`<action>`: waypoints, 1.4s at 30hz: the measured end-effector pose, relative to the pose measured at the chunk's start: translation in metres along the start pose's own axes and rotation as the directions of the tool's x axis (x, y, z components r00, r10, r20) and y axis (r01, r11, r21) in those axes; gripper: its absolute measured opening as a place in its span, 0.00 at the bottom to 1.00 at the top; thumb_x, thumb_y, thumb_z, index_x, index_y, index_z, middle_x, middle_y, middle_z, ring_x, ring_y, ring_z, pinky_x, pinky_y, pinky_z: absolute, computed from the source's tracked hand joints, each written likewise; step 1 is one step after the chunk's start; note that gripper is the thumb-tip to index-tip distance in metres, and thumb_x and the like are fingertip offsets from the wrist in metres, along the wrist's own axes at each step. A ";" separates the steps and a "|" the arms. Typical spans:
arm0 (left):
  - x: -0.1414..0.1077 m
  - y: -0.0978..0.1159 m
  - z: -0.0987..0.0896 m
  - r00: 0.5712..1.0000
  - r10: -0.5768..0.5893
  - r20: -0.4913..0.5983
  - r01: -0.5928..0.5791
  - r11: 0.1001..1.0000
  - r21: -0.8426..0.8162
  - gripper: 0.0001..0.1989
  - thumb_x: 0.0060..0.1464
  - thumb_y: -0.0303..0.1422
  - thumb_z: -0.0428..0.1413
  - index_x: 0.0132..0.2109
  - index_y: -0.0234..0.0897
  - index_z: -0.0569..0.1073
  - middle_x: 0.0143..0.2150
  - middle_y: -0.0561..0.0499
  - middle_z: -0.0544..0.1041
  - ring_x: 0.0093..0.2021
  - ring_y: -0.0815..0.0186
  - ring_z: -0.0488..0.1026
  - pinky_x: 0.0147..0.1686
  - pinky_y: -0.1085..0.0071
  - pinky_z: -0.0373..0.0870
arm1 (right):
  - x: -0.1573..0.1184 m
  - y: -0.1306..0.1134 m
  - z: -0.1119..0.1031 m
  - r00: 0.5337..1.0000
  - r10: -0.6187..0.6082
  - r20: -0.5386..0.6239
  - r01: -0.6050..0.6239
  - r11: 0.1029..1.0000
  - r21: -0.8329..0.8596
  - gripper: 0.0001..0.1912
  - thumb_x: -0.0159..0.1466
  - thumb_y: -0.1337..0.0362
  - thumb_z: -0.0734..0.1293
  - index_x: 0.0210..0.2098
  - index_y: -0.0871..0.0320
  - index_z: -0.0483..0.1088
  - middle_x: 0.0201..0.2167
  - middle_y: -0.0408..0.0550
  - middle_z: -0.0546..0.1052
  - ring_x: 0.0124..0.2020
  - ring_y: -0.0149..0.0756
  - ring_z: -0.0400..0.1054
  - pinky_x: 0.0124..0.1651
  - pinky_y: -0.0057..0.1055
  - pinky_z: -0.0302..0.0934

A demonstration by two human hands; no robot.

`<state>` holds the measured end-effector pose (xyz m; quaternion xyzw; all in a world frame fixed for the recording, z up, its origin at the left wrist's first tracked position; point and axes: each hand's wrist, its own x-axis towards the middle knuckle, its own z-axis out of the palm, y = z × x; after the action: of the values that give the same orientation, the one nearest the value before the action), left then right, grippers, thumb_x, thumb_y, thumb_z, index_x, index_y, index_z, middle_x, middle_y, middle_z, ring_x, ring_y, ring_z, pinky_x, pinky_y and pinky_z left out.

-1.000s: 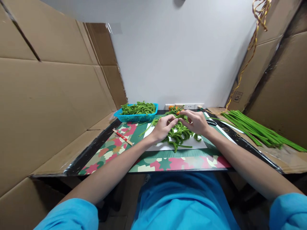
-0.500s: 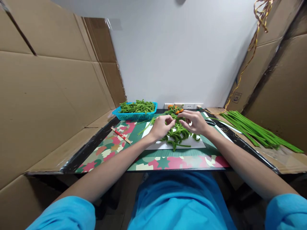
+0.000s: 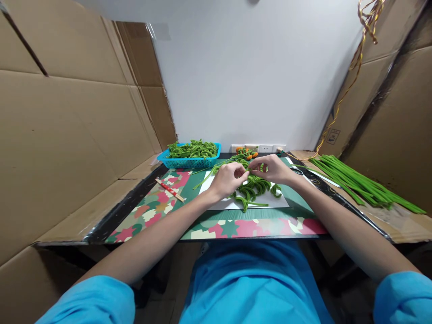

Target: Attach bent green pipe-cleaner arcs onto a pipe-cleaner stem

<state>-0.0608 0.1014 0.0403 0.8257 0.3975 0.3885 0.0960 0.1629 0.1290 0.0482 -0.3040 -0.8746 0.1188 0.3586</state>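
Observation:
Over the pile of curled green pipe cleaners (image 3: 251, 191), my two hands meet with their fingertips nearly touching. My left hand (image 3: 227, 181) is closed in a pinch, thumb against forefinger. From the other side, my right hand (image 3: 272, 169) pinches at the same spot. A green pipe cleaner seems to be between the fingertips, mostly hidden by the fingers. The pile lies on a white sheet (image 3: 216, 207). Just behind the hands is a small bunch of orange and green pipe-cleaner pieces (image 3: 248, 153).
A blue basket (image 3: 189, 164) heaped with bent green pieces stands back left. Wrapped chopsticks (image 3: 169, 190) lie on the patterned mat (image 3: 236, 229). Long straight green pipe cleaners (image 3: 364, 184) lie at right, near scissors (image 3: 297, 171). Cardboard walls (image 3: 84, 117) flank the table; wires hang at right.
My right hand has moved slightly left and its fingers have closed into a pinch against my left fingertips. My left hand has stayed almost in place.

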 end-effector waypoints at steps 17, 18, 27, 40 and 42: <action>0.000 0.014 -0.007 0.980 0.127 0.152 -0.099 0.979 -0.178 0.07 0.62 0.35 0.59 0.38 0.37 0.78 0.36 0.49 0.80 0.36 0.65 0.76 0.40 0.69 0.70 | -0.007 0.031 -0.038 0.995 0.087 -0.054 -0.092 0.991 -0.098 0.05 0.53 0.68 0.65 0.30 0.58 0.73 0.26 0.42 0.74 0.28 0.32 0.66 0.34 0.29 0.59; -0.001 0.015 -0.007 0.978 0.128 0.163 -0.097 0.978 -0.187 0.06 0.62 0.34 0.59 0.38 0.37 0.79 0.36 0.49 0.80 0.36 0.65 0.76 0.40 0.69 0.71 | -0.007 0.033 -0.041 0.994 0.109 0.025 -0.106 0.990 -0.096 0.04 0.53 0.68 0.65 0.28 0.57 0.72 0.26 0.43 0.74 0.29 0.32 0.67 0.33 0.29 0.58; 0.001 0.021 -0.026 0.813 0.340 0.473 -0.270 0.940 -0.211 0.04 0.58 0.33 0.62 0.38 0.41 0.82 0.40 0.47 0.80 0.41 0.61 0.77 0.48 0.66 0.70 | -0.015 0.031 -0.068 0.776 0.154 0.612 -0.236 0.970 0.054 0.08 0.53 0.75 0.65 0.25 0.56 0.67 0.21 0.37 0.70 0.23 0.29 0.60 0.28 0.27 0.56; 0.002 0.019 -0.029 0.692 0.326 0.644 -0.409 0.912 -0.022 0.08 0.60 0.39 0.63 0.39 0.40 0.80 0.38 0.50 0.77 0.41 0.63 0.73 0.48 0.64 0.62 | -0.018 0.052 -0.073 0.657 0.190 0.730 -0.231 0.972 -0.045 0.27 0.53 0.71 0.68 0.53 0.58 0.77 0.35 0.44 0.73 0.33 0.34 0.64 0.36 0.29 0.57; 0.000 0.020 -0.026 0.696 0.341 0.632 -0.419 0.908 -0.028 0.07 0.62 0.37 0.62 0.38 0.40 0.80 0.37 0.50 0.78 0.40 0.63 0.73 0.49 0.63 0.61 | -0.018 0.053 -0.071 0.651 0.189 0.735 -0.207 0.976 -0.068 0.27 0.54 0.71 0.68 0.54 0.58 0.78 0.36 0.45 0.75 0.34 0.35 0.65 0.37 0.29 0.58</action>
<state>-0.0679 0.0842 0.0671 0.9751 0.1860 0.0805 0.0903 0.2460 0.1594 0.0664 -0.3196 -0.9047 0.2794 -0.0365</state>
